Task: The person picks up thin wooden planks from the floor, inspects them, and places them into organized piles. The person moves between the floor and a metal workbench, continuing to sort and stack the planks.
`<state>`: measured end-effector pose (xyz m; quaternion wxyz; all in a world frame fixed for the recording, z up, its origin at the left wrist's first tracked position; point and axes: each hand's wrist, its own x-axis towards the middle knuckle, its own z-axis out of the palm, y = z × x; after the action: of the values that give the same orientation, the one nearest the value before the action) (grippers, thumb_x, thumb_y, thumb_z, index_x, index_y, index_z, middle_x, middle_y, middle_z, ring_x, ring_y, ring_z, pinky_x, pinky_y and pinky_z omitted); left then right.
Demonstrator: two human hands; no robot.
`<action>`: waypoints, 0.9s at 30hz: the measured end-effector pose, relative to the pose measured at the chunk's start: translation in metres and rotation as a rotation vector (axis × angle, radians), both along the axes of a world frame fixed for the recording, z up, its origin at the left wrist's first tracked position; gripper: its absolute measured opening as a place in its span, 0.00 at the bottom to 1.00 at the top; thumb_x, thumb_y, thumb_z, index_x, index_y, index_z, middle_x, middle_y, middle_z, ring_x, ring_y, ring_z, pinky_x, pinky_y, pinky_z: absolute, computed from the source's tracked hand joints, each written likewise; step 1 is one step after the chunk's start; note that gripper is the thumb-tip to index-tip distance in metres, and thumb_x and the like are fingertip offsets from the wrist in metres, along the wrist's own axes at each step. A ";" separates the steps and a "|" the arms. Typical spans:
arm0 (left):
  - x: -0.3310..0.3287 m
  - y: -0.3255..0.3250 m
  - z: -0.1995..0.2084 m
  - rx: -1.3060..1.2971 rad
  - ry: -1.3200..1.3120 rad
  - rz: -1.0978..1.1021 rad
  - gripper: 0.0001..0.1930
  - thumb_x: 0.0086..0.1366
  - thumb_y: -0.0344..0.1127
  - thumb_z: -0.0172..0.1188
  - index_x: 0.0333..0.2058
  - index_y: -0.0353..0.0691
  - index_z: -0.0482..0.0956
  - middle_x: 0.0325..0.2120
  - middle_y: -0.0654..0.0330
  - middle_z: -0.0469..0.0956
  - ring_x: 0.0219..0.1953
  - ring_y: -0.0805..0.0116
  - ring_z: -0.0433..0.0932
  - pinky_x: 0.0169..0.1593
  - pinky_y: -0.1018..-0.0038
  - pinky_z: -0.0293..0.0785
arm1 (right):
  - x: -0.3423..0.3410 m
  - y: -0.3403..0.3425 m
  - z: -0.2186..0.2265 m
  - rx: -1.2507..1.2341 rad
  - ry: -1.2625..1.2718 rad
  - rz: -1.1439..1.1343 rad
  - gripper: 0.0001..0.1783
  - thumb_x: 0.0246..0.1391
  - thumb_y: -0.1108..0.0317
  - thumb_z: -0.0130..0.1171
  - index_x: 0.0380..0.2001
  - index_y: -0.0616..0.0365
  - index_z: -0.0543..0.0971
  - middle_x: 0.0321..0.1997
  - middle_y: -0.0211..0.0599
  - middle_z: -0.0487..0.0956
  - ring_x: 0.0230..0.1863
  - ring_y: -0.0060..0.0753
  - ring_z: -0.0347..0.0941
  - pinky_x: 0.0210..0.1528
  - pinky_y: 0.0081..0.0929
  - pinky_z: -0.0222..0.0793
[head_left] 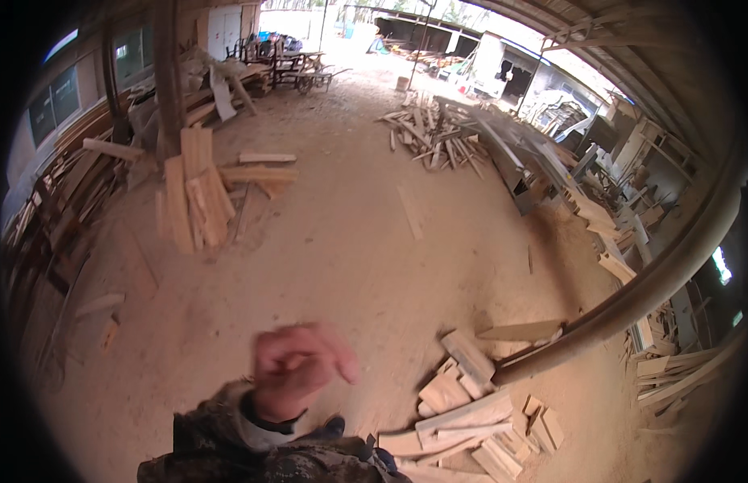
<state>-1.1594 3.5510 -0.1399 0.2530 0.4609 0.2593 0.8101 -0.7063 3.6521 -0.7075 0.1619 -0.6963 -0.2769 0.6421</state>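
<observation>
My left hand (303, 366) is raised in front of my body at the lower middle, in a dark, patterned sleeve (221, 427). Motion blurs it. Its fingers are loosely curved, with a gap by the finger that points right, and I see nothing held in it. Bare dusty ground (334, 266) lies beneath it, and it touches nothing there. Nearest to it on the right is a heap of short cut boards (466, 419), lying at various angles by my feet. A dark shoe (334, 427) shows just below the hand. My right hand is out of view.
A thick post (632, 322) slants across the right, its foot among the boards. Planks lean around a post (198, 193) at left. Scrap sticks (434, 133) are heaped ahead, beside a long bench (543, 157). One thin board (409, 212) lies mid-floor.
</observation>
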 end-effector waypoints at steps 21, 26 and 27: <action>-0.014 0.630 -0.102 -0.677 0.492 -0.288 0.14 0.70 0.36 0.61 0.26 0.36 0.77 0.18 0.66 0.68 0.24 0.82 0.63 0.26 0.76 0.61 | -0.076 0.632 0.069 0.426 0.147 -0.068 0.23 0.65 0.61 0.51 0.58 0.63 0.72 0.34 0.50 0.82 0.22 0.40 0.78 0.23 0.30 0.74; -0.016 0.766 -0.150 -0.677 0.590 -0.261 0.19 0.70 0.43 0.61 0.24 0.36 0.74 0.16 0.57 0.66 0.20 0.72 0.62 0.26 0.71 0.63 | -0.133 0.787 0.102 0.521 0.212 -0.118 0.20 0.63 0.57 0.56 0.52 0.58 0.73 0.30 0.46 0.80 0.24 0.38 0.76 0.21 0.33 0.69; -0.018 0.794 -0.162 -0.642 0.619 -0.293 0.19 0.70 0.44 0.61 0.25 0.36 0.75 0.15 0.57 0.65 0.20 0.72 0.62 0.27 0.71 0.64 | -0.139 0.816 0.102 0.477 0.198 -0.115 0.20 0.63 0.56 0.55 0.52 0.57 0.74 0.31 0.45 0.80 0.25 0.38 0.76 0.22 0.34 0.69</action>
<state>-1.1778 4.3450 -0.3018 0.4052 0.6111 0.4924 0.4690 -0.8457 4.4677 -0.6057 0.3839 -0.5868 -0.3631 0.6135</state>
